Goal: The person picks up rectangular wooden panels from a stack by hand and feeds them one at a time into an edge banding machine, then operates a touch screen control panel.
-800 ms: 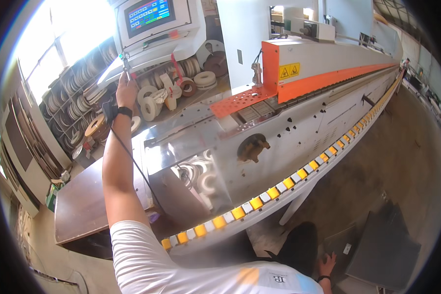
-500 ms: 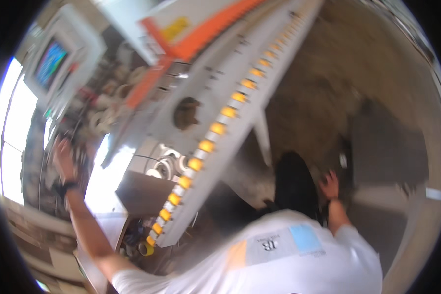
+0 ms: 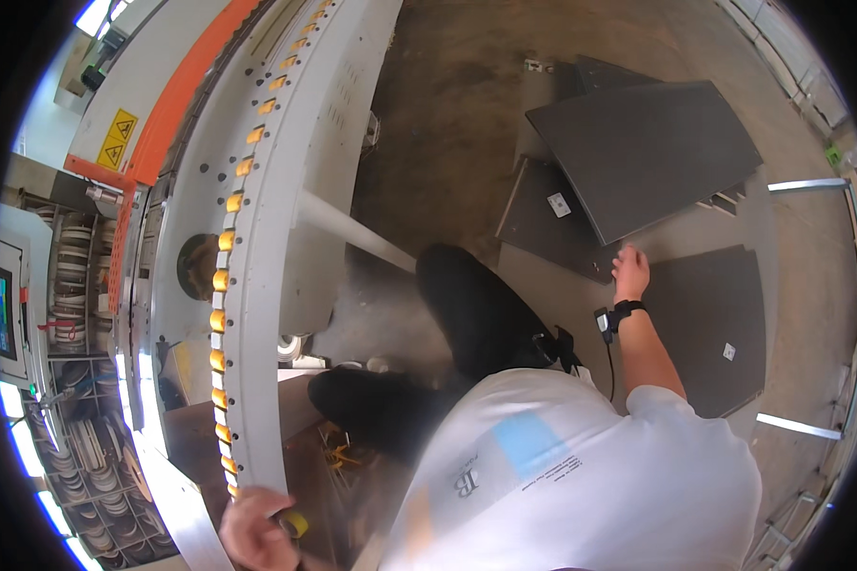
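Observation:
My left hand (image 3: 255, 529) is slightly blurred beside the lower end of a rail of yellow rollers (image 3: 219, 322). Its thumb stands apart from loosely bent fingers, and nothing shows in it. Close to that hand is a yellow tape roll (image 3: 295, 522). On the other side, my right hand (image 3: 630, 273) hovers by the near corner of a large dark grey panel (image 3: 652, 152). Its fingers are loosely bent and partly apart, holding nothing visible; whether it touches a panel is unclear. A smaller dark panel (image 3: 554, 224) with a white label lies partly under the large one.
An orange and grey machine (image 3: 167, 105) runs along my left, with a screen (image 3: 3, 314) at far left. Racks of edge-band rolls (image 3: 90, 457) stand behind it. Another dark panel (image 3: 700, 324) lies right of my forearm. My legs (image 3: 471, 305) are between machine and panels.
My view has swung right, bringing the stacked panels into full sight. The left hand has come from the machine's far side down to the rail's lower end. My right hand is now beside the panels.

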Motion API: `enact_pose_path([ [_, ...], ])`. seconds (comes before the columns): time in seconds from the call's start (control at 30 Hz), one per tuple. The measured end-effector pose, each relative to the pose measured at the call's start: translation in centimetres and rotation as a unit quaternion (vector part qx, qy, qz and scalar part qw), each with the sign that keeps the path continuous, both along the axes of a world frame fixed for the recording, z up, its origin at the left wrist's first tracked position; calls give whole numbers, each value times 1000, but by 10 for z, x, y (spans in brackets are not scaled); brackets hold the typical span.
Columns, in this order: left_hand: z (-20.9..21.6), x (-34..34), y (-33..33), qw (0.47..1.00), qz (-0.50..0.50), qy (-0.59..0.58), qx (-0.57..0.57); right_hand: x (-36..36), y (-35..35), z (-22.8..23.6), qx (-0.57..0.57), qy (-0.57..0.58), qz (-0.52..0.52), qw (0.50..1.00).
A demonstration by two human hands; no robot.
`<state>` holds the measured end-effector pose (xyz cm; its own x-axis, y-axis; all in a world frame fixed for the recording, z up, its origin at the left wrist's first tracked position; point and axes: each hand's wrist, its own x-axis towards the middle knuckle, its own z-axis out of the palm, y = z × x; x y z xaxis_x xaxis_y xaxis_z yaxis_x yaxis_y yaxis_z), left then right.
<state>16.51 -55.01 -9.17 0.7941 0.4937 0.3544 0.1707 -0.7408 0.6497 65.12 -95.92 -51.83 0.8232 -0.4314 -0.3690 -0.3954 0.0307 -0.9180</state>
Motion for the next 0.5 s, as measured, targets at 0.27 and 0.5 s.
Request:
enact_pose_path([
  [0.27, -175, 132, -55, 904, -4, -89, -418, 28, -20, -19, 171, 93, 83, 977],
  [0.5, -240, 171, -87, 827, -9, 45, -560, 29, -18, -4, 198, 91, 56, 974],
])
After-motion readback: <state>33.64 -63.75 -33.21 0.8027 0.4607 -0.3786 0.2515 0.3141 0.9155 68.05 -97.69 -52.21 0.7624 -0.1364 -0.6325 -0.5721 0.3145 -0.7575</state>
